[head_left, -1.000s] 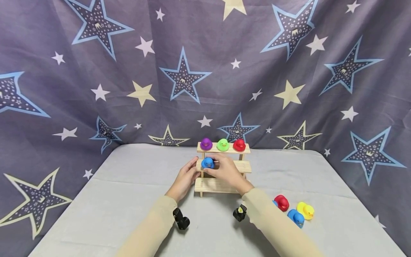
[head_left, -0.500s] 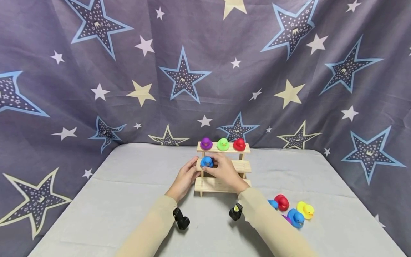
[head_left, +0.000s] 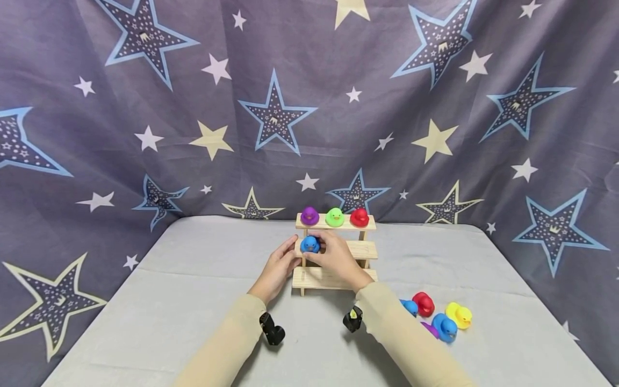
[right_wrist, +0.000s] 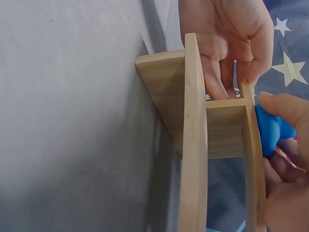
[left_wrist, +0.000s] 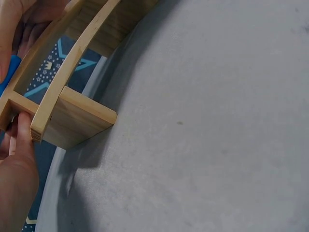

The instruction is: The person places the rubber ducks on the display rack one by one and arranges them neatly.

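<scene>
A blue rubber duck [head_left: 309, 244] sits at the left end of the middle step of a three-step wooden stand [head_left: 364, 249], facing front. My right hand [head_left: 338, 259] pinches it from the right, between thumb and fingers; the right wrist view shows the duck [right_wrist: 270, 130] against the board. At the stand's left side, my left hand [head_left: 275, 270] grips the end of the middle step, as the right wrist view shows with that hand [right_wrist: 227, 34]. Along the top step sit a purple duck [head_left: 309, 216], a green duck [head_left: 335, 217] and a red duck [head_left: 359, 217].
On the grey cloth at right lie a red duck [head_left: 423, 304], a yellow duck [head_left: 459, 315], a blue duck [head_left: 444, 328], another blue duck [head_left: 409, 307] and a purple duck [head_left: 430, 329], partly behind the right sleeve. A star-patterned curtain [head_left: 309, 134] hangs behind.
The right hand has slid the blue duck slightly left along the middle step. The right forearm has shifted left, uncovering more of the ducks at right. The left hand keeps its place.
</scene>
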`<state>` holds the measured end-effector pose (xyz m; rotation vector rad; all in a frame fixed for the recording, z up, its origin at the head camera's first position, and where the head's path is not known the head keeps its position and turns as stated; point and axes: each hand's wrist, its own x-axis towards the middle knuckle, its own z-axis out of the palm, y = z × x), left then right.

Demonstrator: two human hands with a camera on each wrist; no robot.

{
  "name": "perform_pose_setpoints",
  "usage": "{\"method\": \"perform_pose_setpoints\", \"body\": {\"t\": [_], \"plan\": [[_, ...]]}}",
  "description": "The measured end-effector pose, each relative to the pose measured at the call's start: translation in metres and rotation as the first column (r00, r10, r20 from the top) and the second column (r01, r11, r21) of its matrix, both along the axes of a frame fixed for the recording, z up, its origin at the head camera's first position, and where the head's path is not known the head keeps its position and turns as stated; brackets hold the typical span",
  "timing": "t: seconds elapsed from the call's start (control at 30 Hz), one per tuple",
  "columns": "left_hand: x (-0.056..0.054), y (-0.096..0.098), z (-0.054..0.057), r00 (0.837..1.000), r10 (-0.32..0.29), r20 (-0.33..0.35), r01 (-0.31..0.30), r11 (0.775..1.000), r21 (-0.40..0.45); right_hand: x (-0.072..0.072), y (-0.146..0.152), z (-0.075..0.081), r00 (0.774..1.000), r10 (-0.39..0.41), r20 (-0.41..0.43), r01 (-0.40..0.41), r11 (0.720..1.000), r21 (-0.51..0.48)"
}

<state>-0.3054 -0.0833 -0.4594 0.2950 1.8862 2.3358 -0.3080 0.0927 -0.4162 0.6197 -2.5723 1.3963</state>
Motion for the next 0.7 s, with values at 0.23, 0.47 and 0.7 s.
{"method": "perform_pose_setpoints", "body": {"t": [0.23, 0.47, 0.7], "plan": [[-0.001, 0.000, 0.000, 1.000, -0.004, -0.008, 0.004, 1.000, 0.003, 0.001, 0.001, 0.001, 1.000, 0.002, 0.000, -0.002, 1.000, 0.012], [-0.001, -0.001, -0.001, 1.000, 0.002, -0.004, -0.002, 1.000, 0.006, 0.005, 0.009, 0.002, 0.999, 0.043, 0.008, -0.043, 0.999, -0.007], [-0.002, -0.001, -0.002, 1.000, -0.003, -0.007, 0.003, 1.000, 0.002, 0.013, 0.023, 0.009, 1.000, 0.026, 0.000, -0.026, 0.999, 0.046]]}}
